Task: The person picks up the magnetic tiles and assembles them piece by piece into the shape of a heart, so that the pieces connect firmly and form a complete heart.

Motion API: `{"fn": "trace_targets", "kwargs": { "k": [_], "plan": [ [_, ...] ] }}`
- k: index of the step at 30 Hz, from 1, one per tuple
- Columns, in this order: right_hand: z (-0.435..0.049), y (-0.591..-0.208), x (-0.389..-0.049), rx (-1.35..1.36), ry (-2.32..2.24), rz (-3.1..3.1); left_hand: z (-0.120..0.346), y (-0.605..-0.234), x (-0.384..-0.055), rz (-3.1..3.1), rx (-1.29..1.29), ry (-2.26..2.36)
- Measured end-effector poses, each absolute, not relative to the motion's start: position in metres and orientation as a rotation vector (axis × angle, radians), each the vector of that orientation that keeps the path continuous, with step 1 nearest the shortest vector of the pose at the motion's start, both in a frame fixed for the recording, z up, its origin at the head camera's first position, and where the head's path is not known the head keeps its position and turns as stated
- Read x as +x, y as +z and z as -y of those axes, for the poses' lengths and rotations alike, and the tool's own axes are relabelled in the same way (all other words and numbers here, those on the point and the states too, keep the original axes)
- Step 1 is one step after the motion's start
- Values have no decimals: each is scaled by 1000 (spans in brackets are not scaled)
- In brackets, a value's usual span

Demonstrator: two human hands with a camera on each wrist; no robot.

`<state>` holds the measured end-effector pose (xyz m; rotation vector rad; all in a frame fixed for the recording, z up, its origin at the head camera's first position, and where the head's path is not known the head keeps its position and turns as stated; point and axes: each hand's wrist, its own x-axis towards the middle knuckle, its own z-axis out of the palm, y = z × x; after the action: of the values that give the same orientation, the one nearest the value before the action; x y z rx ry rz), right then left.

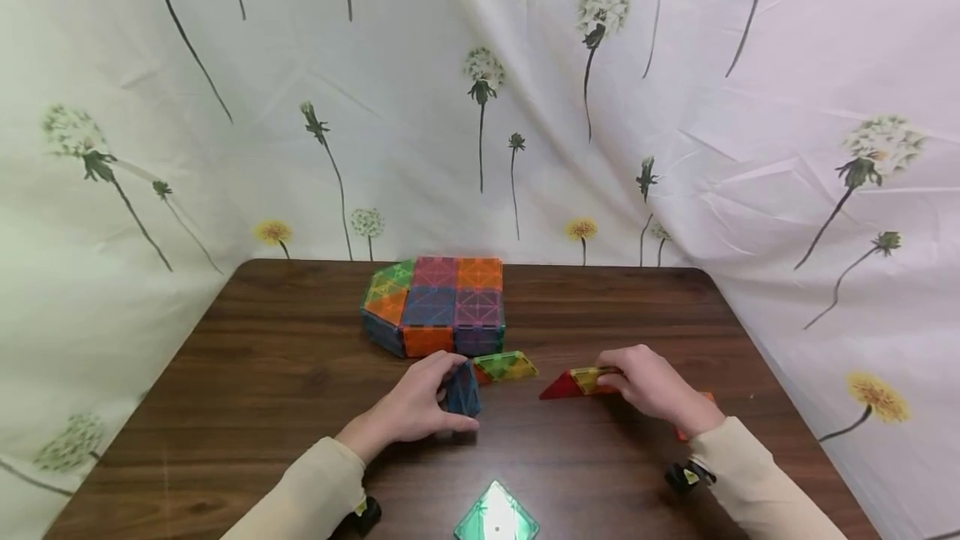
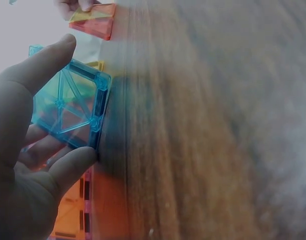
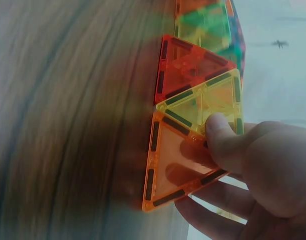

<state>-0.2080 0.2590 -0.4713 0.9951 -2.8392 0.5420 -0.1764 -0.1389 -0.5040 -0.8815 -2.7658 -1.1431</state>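
Note:
My left hand (image 1: 416, 402) holds a blue, see-through magnetic tile (image 1: 463, 390) upright between its thumb and fingers. In the left wrist view the blue tile (image 2: 75, 102) is square with crossing ribs, and fingertips sit at its edges. My right hand (image 1: 651, 380) pinches a yellow triangle tile (image 3: 212, 100), thumb on its near face and fingers behind. That yellow triangle stands joined in a row between a red triangle tile (image 3: 190, 70) and an orange triangle tile (image 3: 175, 160). Just beyond the left hand stands a strip of green and yellow triangle tiles (image 1: 506, 367).
Behind the hands sits a low block of multicoloured magnetic tiles (image 1: 453, 307). A teal tile (image 1: 497, 515) lies flat at the near side of the dark wooden table (image 1: 285, 373). An orange-red tile (image 1: 681, 435) shows partly beneath the right wrist. A dandelion-print cloth (image 1: 420, 107) hangs behind.

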Motion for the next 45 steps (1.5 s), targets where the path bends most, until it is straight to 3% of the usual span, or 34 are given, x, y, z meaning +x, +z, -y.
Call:
{"fn": "trace_targets", "kwargs": {
  "k": [19,45],
  "plan": [
    [-174,-479,-192,1327,564,2697,140,-503,-178,2755,-900,-1157],
    [-151,-479,-183,1377,530,2720,143,-504,-178,2804,-919,-1197]
  ]
}}
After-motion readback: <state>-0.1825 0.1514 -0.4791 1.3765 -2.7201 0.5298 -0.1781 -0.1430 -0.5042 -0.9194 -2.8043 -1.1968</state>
